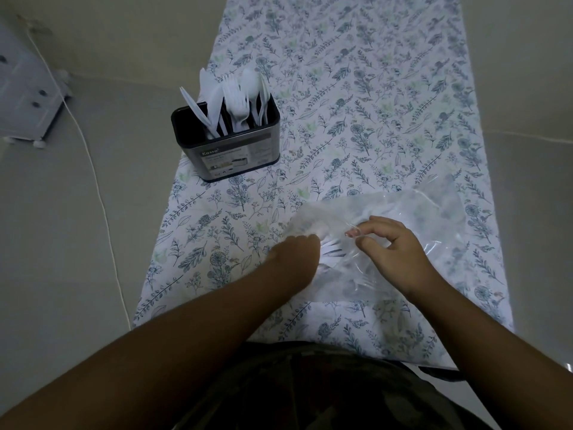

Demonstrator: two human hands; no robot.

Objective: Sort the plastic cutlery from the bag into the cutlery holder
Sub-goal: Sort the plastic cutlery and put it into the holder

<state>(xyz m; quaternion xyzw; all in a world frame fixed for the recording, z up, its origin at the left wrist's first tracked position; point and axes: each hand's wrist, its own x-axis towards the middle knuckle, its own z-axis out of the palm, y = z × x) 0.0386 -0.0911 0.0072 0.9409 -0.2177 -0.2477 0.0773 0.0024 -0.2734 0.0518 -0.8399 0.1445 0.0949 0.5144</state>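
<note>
A clear plastic bag (403,218) lies on the near right of the flowered tablecloth. My right hand (390,249) pinches the bag's open edge and holds it up. My left hand (294,256) reaches into the opening, its fingers closed around white plastic cutlery (333,251), whose fork tines show between the two hands. The black cutlery holder (229,150) stands upright at the table's left edge, farther away. Several white knives, forks and spoons (235,100) stand in its compartments.
The narrow table (356,88) runs away from me under a leaf-patterned cloth. Grey floor lies on both sides. A white cable (93,169) trails across the floor at left, near a pale cabinet (24,97) on casters.
</note>
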